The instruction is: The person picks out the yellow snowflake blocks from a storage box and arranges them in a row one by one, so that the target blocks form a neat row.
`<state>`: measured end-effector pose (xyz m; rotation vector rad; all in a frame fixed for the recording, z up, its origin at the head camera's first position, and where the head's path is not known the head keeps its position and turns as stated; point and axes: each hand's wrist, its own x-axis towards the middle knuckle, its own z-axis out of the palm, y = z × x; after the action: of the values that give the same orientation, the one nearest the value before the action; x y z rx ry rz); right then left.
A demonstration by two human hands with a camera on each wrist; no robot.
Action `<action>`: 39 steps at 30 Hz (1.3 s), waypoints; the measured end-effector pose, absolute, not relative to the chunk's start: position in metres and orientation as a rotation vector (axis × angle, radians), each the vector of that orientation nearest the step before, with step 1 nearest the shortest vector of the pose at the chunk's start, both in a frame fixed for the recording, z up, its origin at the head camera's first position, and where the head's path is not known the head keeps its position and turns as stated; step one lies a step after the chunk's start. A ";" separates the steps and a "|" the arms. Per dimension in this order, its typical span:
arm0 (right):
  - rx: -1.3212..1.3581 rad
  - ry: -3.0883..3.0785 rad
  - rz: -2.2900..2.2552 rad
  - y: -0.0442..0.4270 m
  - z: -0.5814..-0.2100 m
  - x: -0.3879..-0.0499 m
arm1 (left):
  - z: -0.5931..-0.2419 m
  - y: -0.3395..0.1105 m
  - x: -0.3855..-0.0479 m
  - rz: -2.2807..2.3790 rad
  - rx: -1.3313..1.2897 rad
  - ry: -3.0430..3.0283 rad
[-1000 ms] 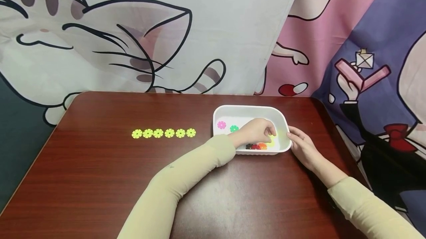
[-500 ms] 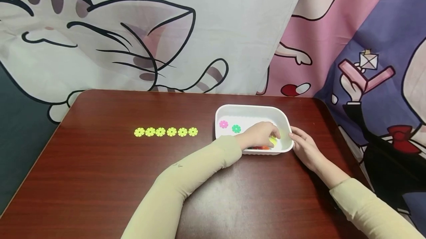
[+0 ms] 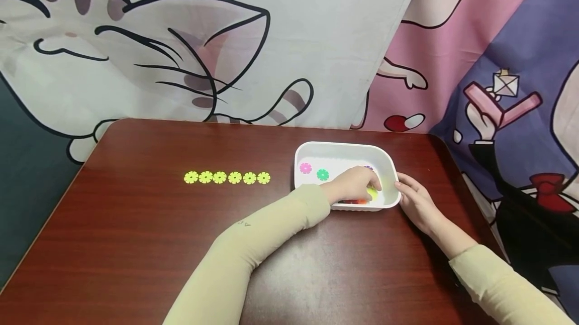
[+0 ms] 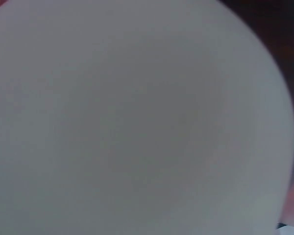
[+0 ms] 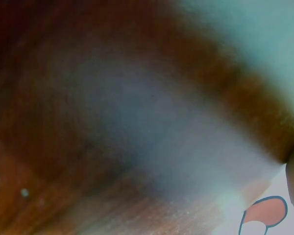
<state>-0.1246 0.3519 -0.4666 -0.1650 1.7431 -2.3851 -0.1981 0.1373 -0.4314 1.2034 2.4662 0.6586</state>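
Note:
A white plastic tray [image 3: 313, 150] stands on the table's right half. Inside it, the bent fingers of my left hand [image 3: 355, 183] are at a yellow flower-shaped piece [image 3: 372, 194]; whether they pinch it is too small to tell. My right hand [image 3: 417, 202] holds the tray's right end at the rim. A pink flower-shaped piece [image 3: 305, 168] and a green one [image 3: 322, 175] lie at the tray's left. Orange and dark pieces near its front wall are partly hidden by my left hand, and a purple piece shows behind it. Both wrist views are blurred; the tray wall [image 4: 157, 122] fills the left one.
On the brown wooden table [image 3: 149, 244], several yellow flower-shaped pieces [image 3: 234, 178] form a straight row left of the tray. Behind the table hangs a cloth [image 3: 334, 38] printed with cartoon figures.
The head view has shifted slightly, so the scene sits a little further right. My left hand has moved slightly within the tray, uncovering a purple piece. My right hand stays at the rim.

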 end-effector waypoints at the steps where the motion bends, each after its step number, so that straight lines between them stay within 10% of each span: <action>1: -0.165 1.740 -2.389 0.352 -0.467 -0.124 | -0.432 0.138 -0.198 0.651 1.207 2.466; 39: -0.207 1.738 -2.378 0.354 -0.468 -0.124 | -0.432 0.140 -0.193 0.539 1.250 2.508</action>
<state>-0.1241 0.3538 -0.4675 -0.2066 1.7377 -2.3777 -0.1926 0.1397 -0.4320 1.2503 2.5085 0.5387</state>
